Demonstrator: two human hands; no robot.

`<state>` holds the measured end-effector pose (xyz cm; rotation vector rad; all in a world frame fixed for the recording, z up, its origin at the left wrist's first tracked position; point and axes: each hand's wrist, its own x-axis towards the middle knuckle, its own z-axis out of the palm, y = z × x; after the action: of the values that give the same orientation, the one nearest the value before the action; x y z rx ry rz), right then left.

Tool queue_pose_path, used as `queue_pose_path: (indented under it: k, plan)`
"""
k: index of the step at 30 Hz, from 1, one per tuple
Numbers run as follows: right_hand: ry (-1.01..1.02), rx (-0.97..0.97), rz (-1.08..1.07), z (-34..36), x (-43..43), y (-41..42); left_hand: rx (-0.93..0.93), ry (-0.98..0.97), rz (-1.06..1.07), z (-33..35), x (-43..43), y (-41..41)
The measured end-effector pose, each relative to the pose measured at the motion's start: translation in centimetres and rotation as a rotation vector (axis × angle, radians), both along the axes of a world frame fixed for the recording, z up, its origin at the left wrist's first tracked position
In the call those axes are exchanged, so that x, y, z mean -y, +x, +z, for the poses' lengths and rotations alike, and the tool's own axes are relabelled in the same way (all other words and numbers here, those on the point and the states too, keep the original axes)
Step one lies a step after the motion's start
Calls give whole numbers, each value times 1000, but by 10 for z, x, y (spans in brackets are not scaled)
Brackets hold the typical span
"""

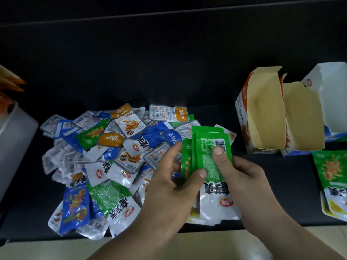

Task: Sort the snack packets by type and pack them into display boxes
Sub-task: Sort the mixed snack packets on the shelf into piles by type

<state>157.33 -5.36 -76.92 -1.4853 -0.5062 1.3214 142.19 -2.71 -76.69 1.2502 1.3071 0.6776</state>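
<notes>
1. left hand (169, 186) and right hand (242, 177) both hold a fanned stack (210, 147) of green packets, near centre over the counter (293, 184); each grip has its thumb on the stack's face.
2. mixed pile (97, 156) of blue, orange and green packets lies left of the stack.
3. far right: open orange box (262, 113), blue box (334, 94) just beside it.
4. loose greens (330, 171) lie near right.

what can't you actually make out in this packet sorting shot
All in the head view:
- Count in the stack of green packets: they overlap, and the left hand and right hand cover its lower part.
- Lower packets of the pile: buried under the upper ones.
- White box and loose green packets: cut by the right edge.
- Orange things: cut by the left edge, unidentifiable.
</notes>
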Motion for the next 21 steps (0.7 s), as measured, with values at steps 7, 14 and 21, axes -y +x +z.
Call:
queue_pose_path:
  k: [7,14,21]
  plan:
    - [-56,-6,-27,-9,-1,-3,19,-9,1,-7,1,-3]
    - [4,54,16,-14,-3,-4,7,41,-36,-8,-2,-11]
    - [-87,-80,-101,-23,-5,-3,1,35,13,-10,-3,-16]
